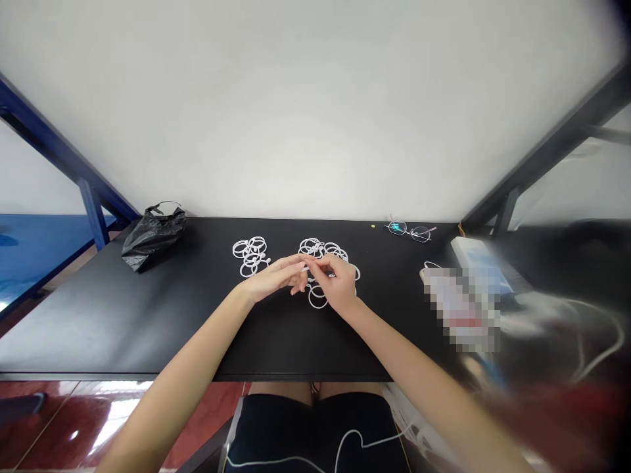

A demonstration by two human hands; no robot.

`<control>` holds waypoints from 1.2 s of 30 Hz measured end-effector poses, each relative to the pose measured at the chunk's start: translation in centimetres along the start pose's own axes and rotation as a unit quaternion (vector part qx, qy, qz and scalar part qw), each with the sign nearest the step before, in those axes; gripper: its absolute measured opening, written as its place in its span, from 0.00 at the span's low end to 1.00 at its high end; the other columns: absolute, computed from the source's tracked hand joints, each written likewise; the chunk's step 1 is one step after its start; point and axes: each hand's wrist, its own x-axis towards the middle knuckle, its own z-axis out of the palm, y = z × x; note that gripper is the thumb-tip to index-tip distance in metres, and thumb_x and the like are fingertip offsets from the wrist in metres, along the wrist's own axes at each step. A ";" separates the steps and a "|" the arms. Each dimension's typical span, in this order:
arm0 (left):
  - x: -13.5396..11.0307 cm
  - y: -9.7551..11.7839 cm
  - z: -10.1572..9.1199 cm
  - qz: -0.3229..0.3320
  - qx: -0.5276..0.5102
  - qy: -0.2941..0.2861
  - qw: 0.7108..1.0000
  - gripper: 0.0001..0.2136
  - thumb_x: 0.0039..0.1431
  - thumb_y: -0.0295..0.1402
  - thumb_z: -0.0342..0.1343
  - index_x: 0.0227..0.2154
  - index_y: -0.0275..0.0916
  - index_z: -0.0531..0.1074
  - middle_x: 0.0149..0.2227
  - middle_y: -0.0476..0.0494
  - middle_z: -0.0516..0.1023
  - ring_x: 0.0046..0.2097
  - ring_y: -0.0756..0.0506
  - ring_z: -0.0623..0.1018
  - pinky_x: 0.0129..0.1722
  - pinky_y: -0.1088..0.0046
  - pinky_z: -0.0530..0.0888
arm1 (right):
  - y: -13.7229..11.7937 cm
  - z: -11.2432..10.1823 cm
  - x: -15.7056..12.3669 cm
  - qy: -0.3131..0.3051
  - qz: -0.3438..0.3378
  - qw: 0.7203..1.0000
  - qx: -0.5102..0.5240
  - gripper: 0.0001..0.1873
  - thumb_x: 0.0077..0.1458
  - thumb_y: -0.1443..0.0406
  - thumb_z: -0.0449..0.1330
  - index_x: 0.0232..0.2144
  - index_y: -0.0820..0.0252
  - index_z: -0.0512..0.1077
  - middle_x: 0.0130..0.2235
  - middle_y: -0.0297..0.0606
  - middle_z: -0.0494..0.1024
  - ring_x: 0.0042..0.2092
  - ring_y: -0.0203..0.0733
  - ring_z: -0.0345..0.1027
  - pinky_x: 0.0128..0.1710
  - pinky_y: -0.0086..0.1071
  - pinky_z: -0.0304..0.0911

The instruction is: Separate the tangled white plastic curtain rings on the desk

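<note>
Over the middle of the black table, my left hand (276, 276) and my right hand (340, 284) meet at the fingertips. Between them they pinch a small white piece, apparently part of a white curtain ring (305, 268), mostly hidden by the fingers. Behind and beneath my right hand lies a loose group of white curtain rings (311, 246), each a thin hoop with a small eyelet. One more white hoop (318, 306) shows just below my hands. Left of my left hand sits a separate cluster of similar rings (249, 249).
A crumpled black plastic bag (155, 230) stands at the back left of the black table (197, 335). Eyeglasses (409, 230) lie at the back right. To the right are a blurred-out object (461, 309) and a white-and-blue box (480, 263). A white cable (352, 433) crosses my lap.
</note>
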 end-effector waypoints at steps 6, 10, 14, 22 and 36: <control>0.0 0.0 0.2 0.015 0.061 0.006 0.998 0.18 0.63 0.45 0.54 0.46 0.36 0.70 0.25 0.51 0.70 0.28 0.51 0.69 0.37 0.70 0.70 | 0.4 0.3 -0.4 -0.034 0.018 0.999 0.026 0.07 0.60 0.63 0.58 0.31 0.57 0.74 0.27 0.34 0.76 0.28 0.35 0.71 0.30 0.30 0.70; 0.0 0.0 0.1 0.015 0.062 0.013 0.998 0.16 0.64 0.46 0.51 0.41 0.36 0.71 0.21 0.54 0.67 0.27 0.51 0.68 0.45 0.65 0.71 | 0.4 0.3 -0.4 -0.035 0.009 0.998 0.041 0.06 0.60 0.65 0.59 0.31 0.58 0.73 0.27 0.34 0.75 0.28 0.35 0.71 0.30 0.30 0.70; 0.1 0.0 0.1 0.032 0.086 -0.004 0.996 0.17 0.64 0.47 0.51 0.37 0.36 0.70 0.23 0.52 0.68 0.28 0.50 0.69 0.44 0.66 0.70 | 0.2 0.2 -0.3 -0.038 0.013 0.998 0.052 0.06 0.60 0.65 0.59 0.30 0.58 0.73 0.27 0.34 0.75 0.27 0.35 0.71 0.29 0.30 0.70; 0.3 -0.4 0.1 0.054 0.111 -0.018 0.992 0.16 0.65 0.46 0.49 0.36 0.37 0.70 0.22 0.53 0.66 0.27 0.51 0.67 0.43 0.66 0.72 | 0.1 0.3 -0.3 -0.041 0.063 0.995 0.064 0.07 0.59 0.62 0.60 0.30 0.58 0.72 0.26 0.33 0.76 0.25 0.34 0.71 0.26 0.29 0.69; 0.2 -0.6 0.5 0.027 0.055 -0.007 0.998 0.15 0.66 0.46 0.49 0.33 0.38 0.66 0.25 0.53 0.65 0.30 0.51 0.67 0.46 0.65 0.71 | 0.6 0.1 -0.1 -0.120 0.060 0.991 -0.005 0.21 0.67 0.58 0.47 0.21 0.56 0.54 0.18 0.26 0.55 0.19 0.31 0.51 0.21 0.29 0.49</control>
